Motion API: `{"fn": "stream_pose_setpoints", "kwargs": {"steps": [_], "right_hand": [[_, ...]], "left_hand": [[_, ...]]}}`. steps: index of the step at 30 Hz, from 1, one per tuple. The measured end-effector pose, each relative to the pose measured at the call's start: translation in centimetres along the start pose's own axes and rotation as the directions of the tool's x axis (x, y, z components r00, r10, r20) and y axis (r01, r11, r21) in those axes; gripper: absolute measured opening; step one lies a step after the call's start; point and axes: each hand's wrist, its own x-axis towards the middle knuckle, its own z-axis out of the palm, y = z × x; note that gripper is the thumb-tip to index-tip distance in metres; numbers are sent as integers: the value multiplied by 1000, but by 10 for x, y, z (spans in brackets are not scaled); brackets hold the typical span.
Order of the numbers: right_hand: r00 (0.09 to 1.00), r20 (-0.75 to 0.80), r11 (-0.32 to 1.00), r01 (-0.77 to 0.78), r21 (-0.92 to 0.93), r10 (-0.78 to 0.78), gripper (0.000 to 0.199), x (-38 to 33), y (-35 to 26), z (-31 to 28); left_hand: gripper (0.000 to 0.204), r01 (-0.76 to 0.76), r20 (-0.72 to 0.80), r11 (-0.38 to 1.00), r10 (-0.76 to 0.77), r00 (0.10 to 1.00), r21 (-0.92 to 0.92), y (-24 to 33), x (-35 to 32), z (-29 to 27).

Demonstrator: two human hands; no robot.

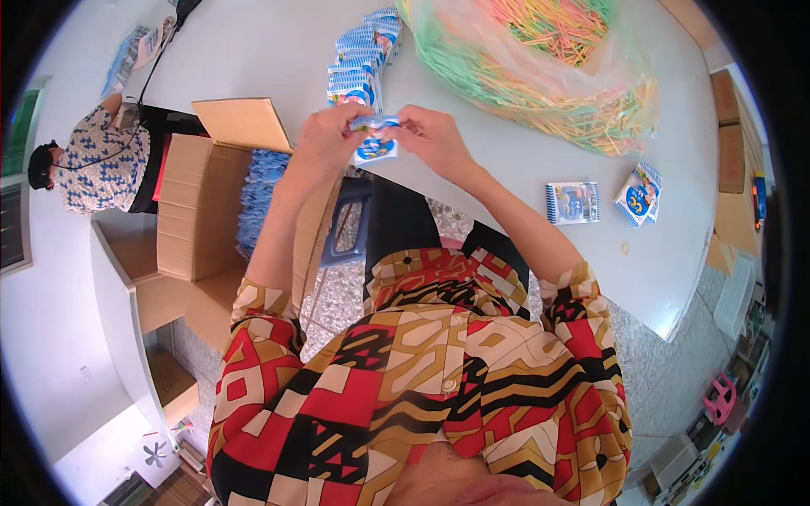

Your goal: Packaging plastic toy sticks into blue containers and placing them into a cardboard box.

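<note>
A small blue-and-white packet (376,150) is stretched between my two hands above the near edge of the table. My left hand (329,139) pinches its upper left corner, and my right hand (434,139) pinches the upper right one. Just beyond them, a row of similar packets (353,74) overlaps on the tabletop. To the right of that row sits a big clear plastic bag (456,72), full of thin pink, yellow and green sticks (553,29). Whether the packet is torn at its top, my fingers hide.
More packets (572,203) (639,194) lie on the right of the white table (506,169). An open cardboard box (190,211) by my left arm holds many blue packets (260,198). A blue plastic stool (348,219) stands below the table. Another person (105,160) is at the far left.
</note>
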Motion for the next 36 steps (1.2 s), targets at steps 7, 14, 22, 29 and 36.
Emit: {"fn": "stream_pose_setpoints", "kwargs": {"steps": [7, 14, 22, 29, 36], "right_hand": [[982, -120, 987, -133, 92, 144, 17, 49, 38, 46], [981, -166, 994, -106, -35, 99, 21, 52, 40, 43], [960, -269, 963, 5, -270, -81, 20, -40, -17, -40], [801, -556, 615, -327, -717, -222, 33, -175, -36, -147], [768, -639, 532, -525, -665, -41, 54, -216, -10, -147]], "left_hand": [[25, -73, -197, 969, 121, 973, 238, -23, 1, -8], [24, -134, 215, 956, 78, 973, 259, -58, 4, 19], [20, -107, 280, 932, 6, 960, 346, -59, 20, 16], [18, -188, 219, 934, 124, 968, 303, -66, 13, 23], [25, -155, 227, 860, 47, 973, 486, -53, 6, 28]]}}
